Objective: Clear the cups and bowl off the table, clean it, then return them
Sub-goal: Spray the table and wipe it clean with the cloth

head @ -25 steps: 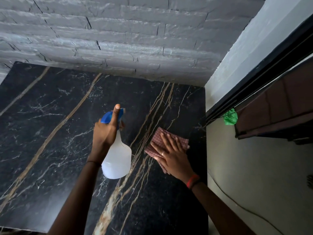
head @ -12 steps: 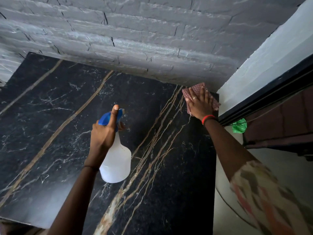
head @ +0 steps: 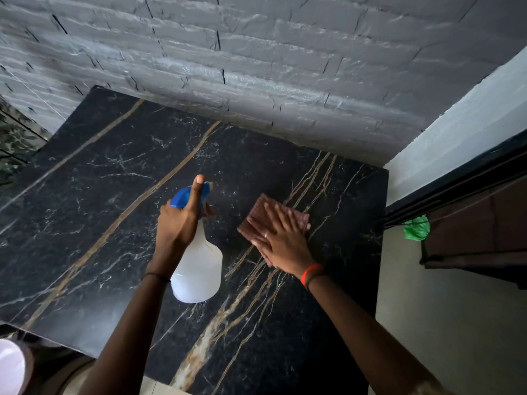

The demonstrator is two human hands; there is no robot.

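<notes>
1. Wiping is the step in hand, as I judge it: the right hand [head: 281, 240] lies flat on a folded checked cloth [head: 265, 202], fingers straight and close together, pressing it to the black marble counter [head: 99, 223] right of the middle, well clear of the grey brick wall [head: 285, 81].
2. The left hand [head: 178, 223] is curled round the neck of a spray bottle [head: 199, 269], thumb up along its blue head, holding it over the counter, beside the cloth but apart from it.
3. No cups or bowl stand on the counter; a pale round thing [head: 11, 366] at the lower left edge of the view, off the counter, is too cut off to name.
4. To do it well, press with the whole palm so the cloth does not bunch, and work in overlapping straight passes from the wall toward the near edge.
5. Mist only the patch about to be wiped; whether the left half is wet I cannot tell.
6. Mind the right edge, where the cloth could slide off, and hold the bottle out of the wiping arm's path
</notes>
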